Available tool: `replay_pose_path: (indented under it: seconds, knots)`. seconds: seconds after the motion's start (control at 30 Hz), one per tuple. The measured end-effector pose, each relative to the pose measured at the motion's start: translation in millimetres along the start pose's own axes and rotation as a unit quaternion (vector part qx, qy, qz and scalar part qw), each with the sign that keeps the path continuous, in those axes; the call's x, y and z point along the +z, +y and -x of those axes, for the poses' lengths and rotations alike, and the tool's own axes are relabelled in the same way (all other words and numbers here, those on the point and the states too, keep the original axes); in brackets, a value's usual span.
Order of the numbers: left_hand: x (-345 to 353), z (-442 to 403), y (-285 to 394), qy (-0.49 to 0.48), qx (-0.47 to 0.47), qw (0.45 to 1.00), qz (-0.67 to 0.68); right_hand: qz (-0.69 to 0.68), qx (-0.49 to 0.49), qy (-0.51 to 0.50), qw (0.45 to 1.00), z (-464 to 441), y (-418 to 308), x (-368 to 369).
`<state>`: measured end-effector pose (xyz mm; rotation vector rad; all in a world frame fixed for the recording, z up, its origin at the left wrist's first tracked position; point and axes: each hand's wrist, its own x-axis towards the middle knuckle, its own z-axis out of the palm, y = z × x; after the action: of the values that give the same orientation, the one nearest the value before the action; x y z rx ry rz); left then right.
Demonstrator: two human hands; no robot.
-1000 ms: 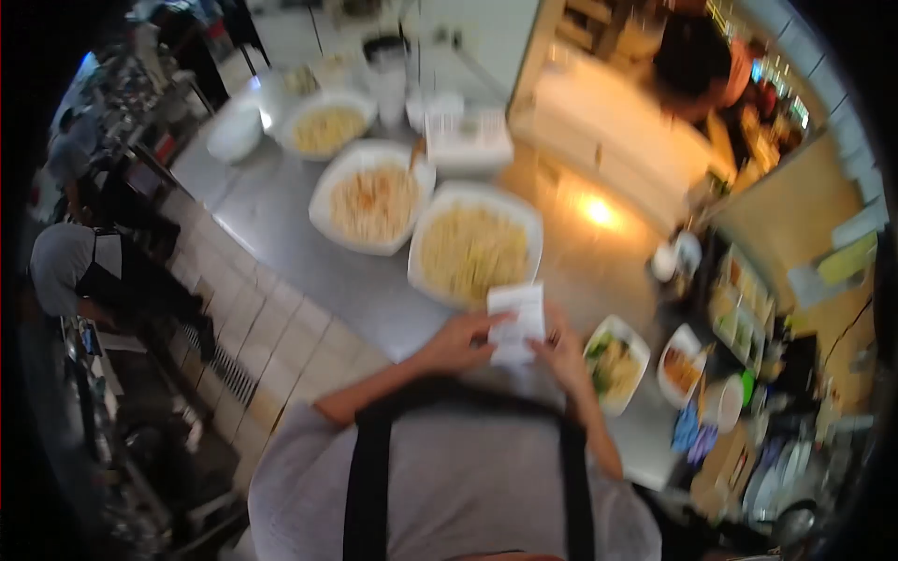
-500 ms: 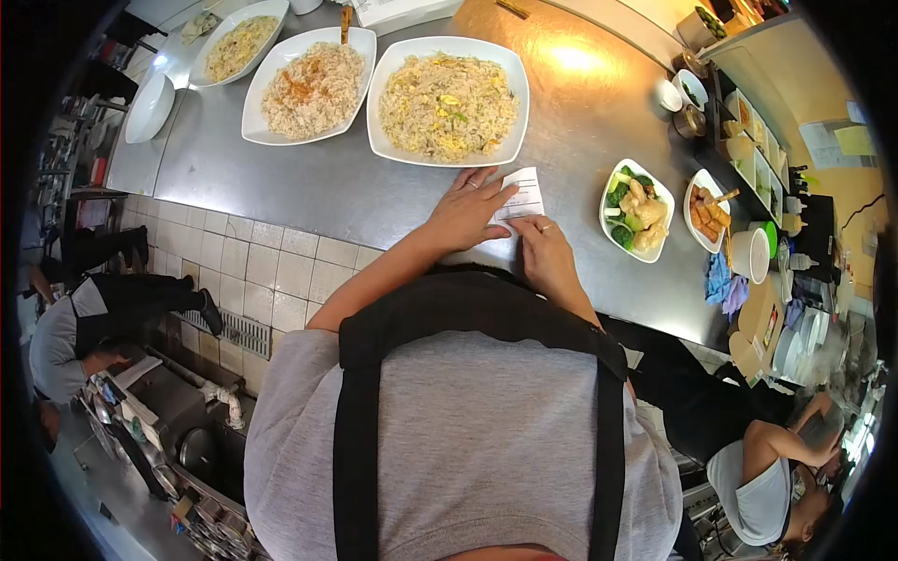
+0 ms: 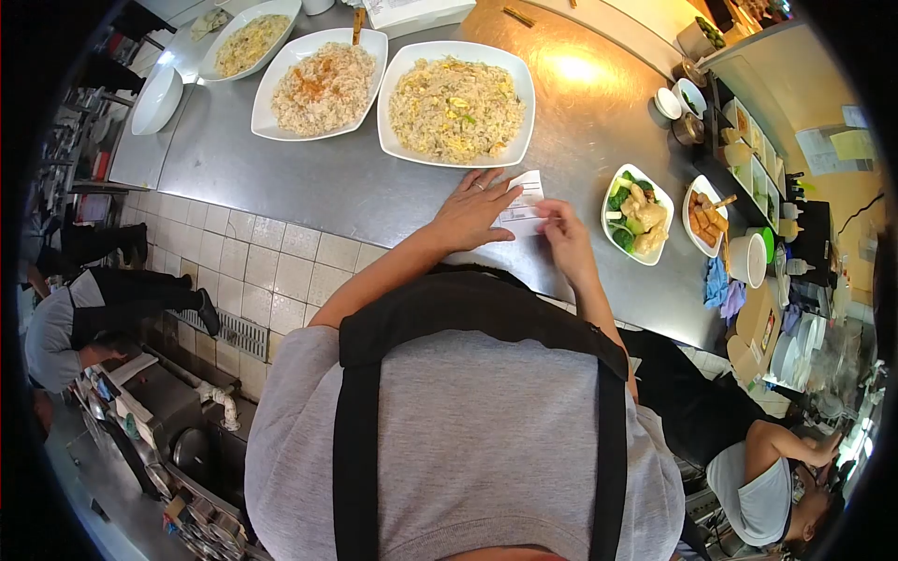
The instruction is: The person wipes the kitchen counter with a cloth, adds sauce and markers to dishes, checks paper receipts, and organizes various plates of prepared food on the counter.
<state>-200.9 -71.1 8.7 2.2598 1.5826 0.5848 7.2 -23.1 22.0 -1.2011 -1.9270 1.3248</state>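
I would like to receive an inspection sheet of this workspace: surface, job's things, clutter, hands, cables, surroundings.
Surface: metal counter, shiny.
Job's things: printed paper slip between the hands, near a large rice bowl.
Clutter: blue cloth and purple cloth beside a white tub.
Hands: left hand spread, fingertips over the slip's left part; right hand at its right edge, contact unclear.
Cables: thin dark line on the right wall, perhaps a cord.
Surroundings: one co-worker at left, another lower right; floor grate.

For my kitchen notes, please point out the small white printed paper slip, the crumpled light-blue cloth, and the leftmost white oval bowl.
White paper slip point(image 3: 529, 194), head view: its printed face.
Light-blue cloth point(image 3: 716, 283), head view: middle of its folds.
White oval bowl point(image 3: 157, 100), head view: its inner surface.
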Motion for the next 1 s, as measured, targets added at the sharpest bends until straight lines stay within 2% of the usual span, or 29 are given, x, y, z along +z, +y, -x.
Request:
replay_pose_path:
  seconds: [0.07, 0.1, 0.13, 0.17, 0.2, 0.23, 0.27, 0.3, 0.33, 0.37, 0.4, 0.47, 0.5, 0.57, 0.6, 0.63, 0.67, 0.7, 0.73, 0.77, 0.83, 1.0]
  knots:
    - [1, 2, 2, -0.016, -0.001, 1.000, 0.008, -0.044, 0.063, 0.061, 0.995, -3, 14, -11]
    - [0, 2, 1, -0.018, 0.001, 1.000, 0.007, -0.010, 0.017, 0.132, 0.991, -4, 11, -10]
    - [6, 3, -4, -0.012, 0.036, 0.999, 0.028, -0.047, 0.042, 0.149, 0.987, -3, -4, -7]
    - [7, 1, -6, 0.016, 0.071, 0.986, 0.150, 0.006, -0.044, 0.167, 0.985, -6, -1, -3]
    - [-1, 6, 0, 0.046, 0.099, 0.985, 0.135, -0.044, -0.060, 0.158, 0.985, -7, -8, 3]
    - [-9, 5, 0, 0.061, 0.121, 0.976, 0.168, -0.156, 0.009, 0.063, 0.986, -10, -13, 1]
    - [-26, 9, 1, 0.089, 0.145, 0.967, 0.188, -0.169, 0.052, -0.012, 0.984, -20, -7, 2]
    - [-49, 14, 5, 0.089, 0.138, 0.966, 0.201, -0.241, 0.057, -0.030, 0.968, -22, -28, 11]
    - [-68, 20, 7, 0.083, 0.096, 0.973, 0.193, -0.217, 0.058, -0.046, 0.973, -32, -34, 13]
    - [-90, 30, 10, 0.082, 0.045, 0.974, 0.208, -0.208, 0.012, -0.060, 0.976, -52, -22, 21]
    - [-104, 38, 5, 0.137, 0.049, 0.965, 0.216, -0.132, -0.034, -0.066, 0.989, -70, -47, 21]
    - [-127, 58, -6, 0.266, 0.025, 0.952, 0.147, 0.022, -0.108, -0.067, 0.992, -92, -130, 13]
    - [-138, 68, -13, 0.326, -0.018, 0.933, 0.149, 0.031, -0.100, -0.068, 0.992, -110, -166, 8]
    - [-150, 92, -38, 0.431, -0.110, 0.880, 0.168, 0.043, -0.198, -0.026, 0.979, -175, -205, -6]
    - [-152, 106, -52, 0.476, -0.157, 0.846, 0.183, 0.011, -0.211, 0.008, 0.977, -209, -229, -16]
    - [-150, 121, -71, 0.486, -0.206, 0.836, 0.150, 0.170, -0.251, 0.028, 0.952, -268, -244, -45]
    - [-144, 135, -93, 0.493, -0.254, 0.824, 0.118, 0.063, -0.324, 0.078, 0.941, -275, -297, -53]
    - [-134, 152, -118, 0.482, -0.280, 0.829, 0.048, 0.029, -0.311, 0.109, 0.944, -328, -315, -77]
    - [-124, 163, -136, 0.469, -0.304, 0.829, -0.022, -0.046, -0.355, 0.120, 0.926, -340, -360, -90]
    - [-118, 169, -143, 0.442, -0.322, 0.835, -0.060, -0.057, -0.352, 0.147, 0.923, -381, -380, -116]
    - [-112, 174, -153, 0.384, -0.358, 0.840, -0.136, -0.113, -0.328, 0.185, 0.920, -407, -433, -143]
    - [-123, 166, -147, 0.350, -0.364, 0.847, -0.164, -0.253, -0.303, 0.282, 0.874, -470, -509, -170]
